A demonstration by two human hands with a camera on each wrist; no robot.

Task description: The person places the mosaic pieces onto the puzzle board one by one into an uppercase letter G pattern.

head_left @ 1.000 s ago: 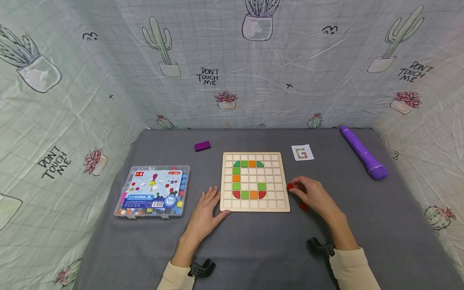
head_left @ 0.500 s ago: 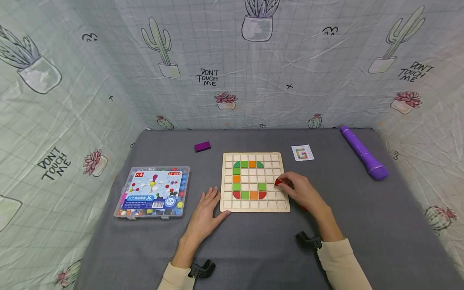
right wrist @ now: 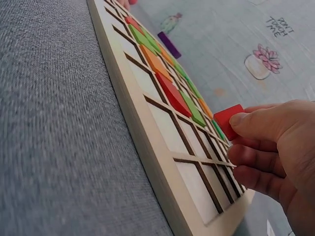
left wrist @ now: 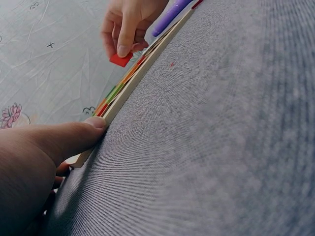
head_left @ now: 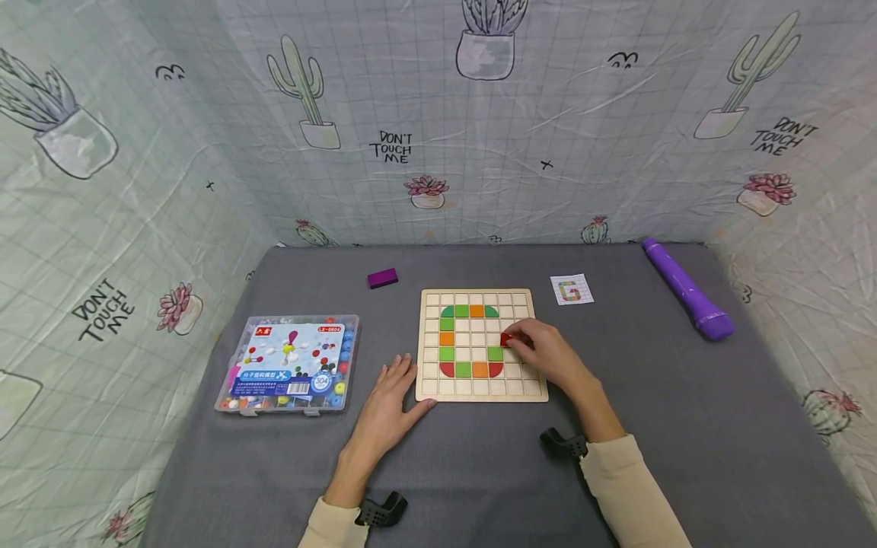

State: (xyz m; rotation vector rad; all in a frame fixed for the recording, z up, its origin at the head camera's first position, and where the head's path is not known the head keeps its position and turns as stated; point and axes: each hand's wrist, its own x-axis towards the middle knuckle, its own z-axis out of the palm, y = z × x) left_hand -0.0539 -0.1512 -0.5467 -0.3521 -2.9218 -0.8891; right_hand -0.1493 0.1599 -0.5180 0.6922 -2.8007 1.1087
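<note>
A wooden grid board (head_left: 483, 393) lies on the grey table, with green, orange and red tiles set in some of its squares. My right hand (head_left: 548, 352) pinches a red square tile (right wrist: 229, 120) between thumb and fingers, held over the board's right half near a green tile (head_left: 495, 353). In the right wrist view the red tile is tilted, above the grid. My left hand (head_left: 385, 403) rests at the board's lower left corner, fingers straight along its left side. The left thumb (left wrist: 93, 123) touches the board's front edge.
A clear plastic case (head_left: 288, 364) of coloured beads stands left of the board. Behind are a purple block (head_left: 382, 278) and a small card (head_left: 572, 289) with a coloured G pattern. A purple microphone (head_left: 687, 289) lies at the back right. Printed cloth walls surround the table.
My right hand has carried the red tile from beside the board's right edge leftward over the grid. My left hand has stayed in place.
</note>
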